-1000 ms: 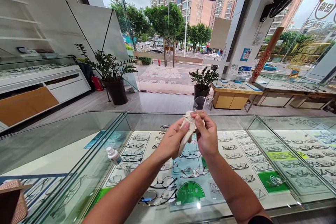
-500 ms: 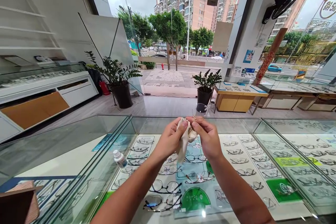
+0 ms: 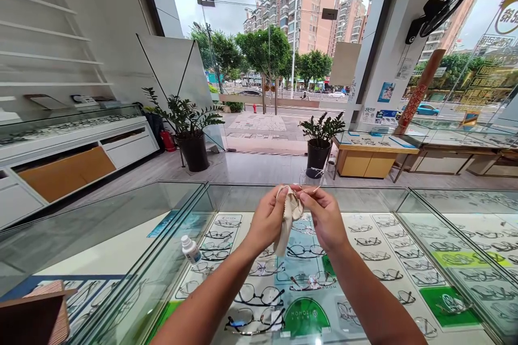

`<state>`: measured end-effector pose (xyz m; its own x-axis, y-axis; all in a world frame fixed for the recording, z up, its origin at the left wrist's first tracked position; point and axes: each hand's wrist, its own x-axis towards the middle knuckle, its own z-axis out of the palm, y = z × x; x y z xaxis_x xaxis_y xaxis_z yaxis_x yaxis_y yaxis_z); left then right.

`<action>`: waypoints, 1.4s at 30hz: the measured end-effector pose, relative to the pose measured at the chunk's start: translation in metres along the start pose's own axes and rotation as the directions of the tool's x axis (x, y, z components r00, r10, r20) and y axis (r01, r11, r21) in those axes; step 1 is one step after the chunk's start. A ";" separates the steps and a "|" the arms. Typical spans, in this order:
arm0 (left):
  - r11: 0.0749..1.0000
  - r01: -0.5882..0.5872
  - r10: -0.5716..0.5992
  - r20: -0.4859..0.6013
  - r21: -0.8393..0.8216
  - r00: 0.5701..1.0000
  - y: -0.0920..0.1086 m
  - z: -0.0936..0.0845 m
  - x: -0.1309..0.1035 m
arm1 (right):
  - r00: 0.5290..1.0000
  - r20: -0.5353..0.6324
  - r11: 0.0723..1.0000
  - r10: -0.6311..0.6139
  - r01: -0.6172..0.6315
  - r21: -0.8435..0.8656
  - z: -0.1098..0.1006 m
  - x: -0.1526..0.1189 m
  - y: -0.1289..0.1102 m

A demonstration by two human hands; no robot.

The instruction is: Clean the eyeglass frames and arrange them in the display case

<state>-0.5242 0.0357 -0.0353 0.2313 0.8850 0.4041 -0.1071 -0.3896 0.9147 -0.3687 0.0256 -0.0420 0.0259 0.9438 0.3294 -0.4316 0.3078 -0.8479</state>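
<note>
My left hand [image 3: 267,216] pinches a cream cloth [image 3: 288,222] that hangs down between the two hands. Close beside it, my right hand [image 3: 327,216] has its fingers closed on thin-framed eyeglasses [image 3: 313,177], whose lenses stick up above the fingertips. Part of the glasses is hidden by the cloth and fingers. Both hands are over a glass display case [image 3: 364,192] with rows of eyeglasses inside. A small white bottle [image 3: 190,249] stands on the glass to the left of my left forearm.
A brown box [image 3: 36,315] is at the lower left. Beyond the case are two potted plants [image 3: 192,145] [image 3: 318,148], a wooden cabinet [image 3: 364,163] and a glass front facing a street. A black fan [image 3: 439,13] hangs at the upper right.
The whole view has shifted slightly down and to the right. Both hands remain together at the cloth and glasses, with the fingers slightly rearranged.
</note>
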 end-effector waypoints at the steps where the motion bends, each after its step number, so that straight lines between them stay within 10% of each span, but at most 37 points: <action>1: 1.000 0.018 -0.018 0.055 0.004 0.998 0.003 -0.003 -0.001 | 1.000 -0.009 1.000 -0.002 0.002 0.004 -0.001 0.000 -0.002; 5: 0.994 0.107 -0.097 0.212 -0.037 0.973 0.007 -0.004 -0.004 | 1.000 0.007 1.000 0.022 -0.022 0.007 -0.002 -0.001 -0.007; 10: 0.998 -0.009 0.010 -0.017 0.067 1.000 0.000 0.000 -0.004 | 0.998 0.057 1.000 0.012 -0.011 -0.011 -0.002 -0.003 -0.009; 16: 0.998 0.066 -0.060 0.265 -0.012 0.962 0.001 -0.009 0.001 | 0.998 -0.031 0.999 0.048 -0.048 -0.004 -0.007 0.006 -0.004; 24: 1.000 0.026 -0.025 0.047 -0.014 0.999 -0.006 0.006 0.004 | 0.999 -0.032 1.000 0.024 -0.024 0.000 -0.004 0.005 0.001; 30: 0.994 0.082 -0.063 0.244 -0.068 0.968 0.002 -0.005 0.005 | 0.998 -0.063 1.000 -0.011 0.011 -0.004 -0.007 0.007 -0.002; 38: 0.999 -0.006 0.002 -0.079 -0.050 0.997 -0.014 0.013 -0.002 | 1.000 0.017 1.000 -0.015 0.015 -0.025 0.003 -0.001 0.005; 42: 1.000 -0.003 0.004 -0.063 0.015 0.998 -0.007 0.011 -0.003 | 0.999 -0.028 1.000 -0.019 0.019 0.005 0.000 0.000 0.000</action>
<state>-0.5135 0.0333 -0.0427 0.1694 0.8978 0.4065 -0.0936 -0.3959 0.9135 -0.3688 0.0252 -0.0419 0.0591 0.9410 0.3333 -0.4353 0.3248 -0.8397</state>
